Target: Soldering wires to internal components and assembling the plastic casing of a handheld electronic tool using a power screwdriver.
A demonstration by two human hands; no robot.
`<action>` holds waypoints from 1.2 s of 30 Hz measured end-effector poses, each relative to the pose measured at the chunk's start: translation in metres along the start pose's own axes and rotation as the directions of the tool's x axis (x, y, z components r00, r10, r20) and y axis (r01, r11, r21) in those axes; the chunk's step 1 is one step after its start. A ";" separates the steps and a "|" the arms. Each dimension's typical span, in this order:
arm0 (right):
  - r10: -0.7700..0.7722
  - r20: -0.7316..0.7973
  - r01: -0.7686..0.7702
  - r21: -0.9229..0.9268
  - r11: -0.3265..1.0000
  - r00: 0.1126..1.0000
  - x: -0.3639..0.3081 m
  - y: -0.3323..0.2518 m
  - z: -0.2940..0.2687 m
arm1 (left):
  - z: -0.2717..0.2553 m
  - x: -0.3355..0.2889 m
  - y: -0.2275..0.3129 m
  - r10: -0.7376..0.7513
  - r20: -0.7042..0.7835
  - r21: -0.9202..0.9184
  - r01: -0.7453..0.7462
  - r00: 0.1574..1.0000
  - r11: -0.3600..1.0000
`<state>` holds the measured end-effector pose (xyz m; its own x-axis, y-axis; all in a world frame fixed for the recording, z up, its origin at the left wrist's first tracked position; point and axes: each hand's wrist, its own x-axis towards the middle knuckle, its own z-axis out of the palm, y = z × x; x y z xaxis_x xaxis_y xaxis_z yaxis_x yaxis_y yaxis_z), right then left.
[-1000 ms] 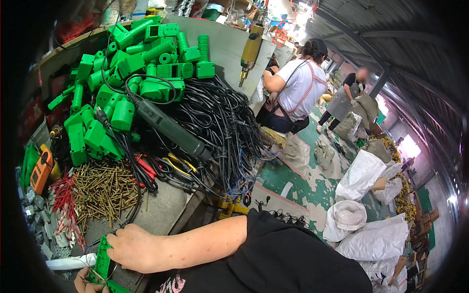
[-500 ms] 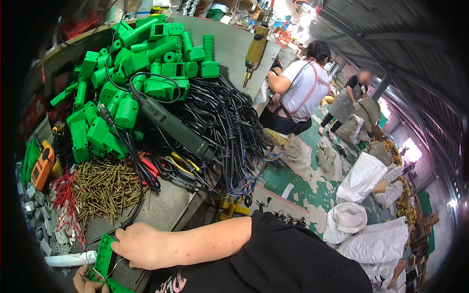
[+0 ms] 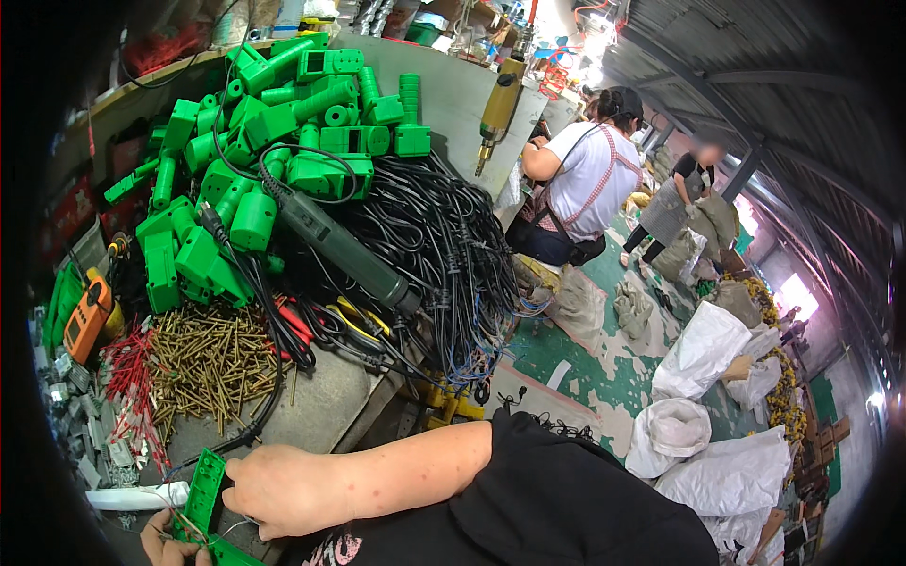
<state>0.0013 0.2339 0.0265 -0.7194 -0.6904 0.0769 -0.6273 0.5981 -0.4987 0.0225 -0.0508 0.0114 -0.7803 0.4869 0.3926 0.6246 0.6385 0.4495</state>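
Observation:
An opened green plastic housing [image 3: 202, 492] lies at the lower left, hollow side showing, with thin wires across its lower part. My left hand [image 3: 168, 541] is at its lower end, fingers bent and closed around the edge where the wires run. My right hand [image 3: 268, 491] is against the housing's right side, fingers curled inward. What those fingers hold is hidden from this view. A thin pale wire passes just below the right hand. A black cable [image 3: 247, 436] runs down to the housing's top, beside the right hand.
Brass screws [image 3: 212, 363], red wires [image 3: 125, 377] and grey connectors lie beyond my hands. Behind are a dark electric screwdriver [image 3: 344, 250], green housings [image 3: 250, 222] and black cables [image 3: 444, 245]. A yellow driver [image 3: 500, 108] hangs above. Two people work at right, near white sacks [image 3: 703, 349].
The whole view has shifted slightly. My right hand has turned a little and its fingers are tucked lower beside the housing. My left hand stays at the housing's lower end.

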 end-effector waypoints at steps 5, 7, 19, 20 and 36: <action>-0.043 -0.045 0.044 0.023 0.999 0.998 -0.004 0.000 0.004 | 0.001 -0.001 -0.003 0.033 -0.005 -0.023 -0.033 0.999 0.999; -0.056 -0.061 0.058 0.037 0.998 0.997 -0.003 0.001 0.007 | 0.000 0.001 -0.001 0.020 0.009 -0.024 -0.020 1.000 1.000; -0.235 -0.126 0.245 0.075 0.967 0.964 0.005 -0.004 0.030 | 0.001 -0.002 -0.003 -0.018 0.004 -0.042 0.018 1.000 0.999; -0.250 -0.148 0.266 0.101 0.959 0.957 0.006 -0.005 0.032 | 0.001 -0.002 -0.002 -0.019 0.006 -0.040 0.019 1.000 0.999; -0.277 -0.329 0.385 0.334 0.860 0.903 0.028 -0.013 0.059 | -0.005 0.003 0.002 0.003 0.067 -0.078 0.002 0.998 0.997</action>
<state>0.0067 0.1826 -0.0156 -0.5739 -0.6553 0.4912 -0.7170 0.1122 -0.6880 0.0210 -0.0509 0.0172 -0.7788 0.5275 0.3395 0.6235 0.5914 0.5114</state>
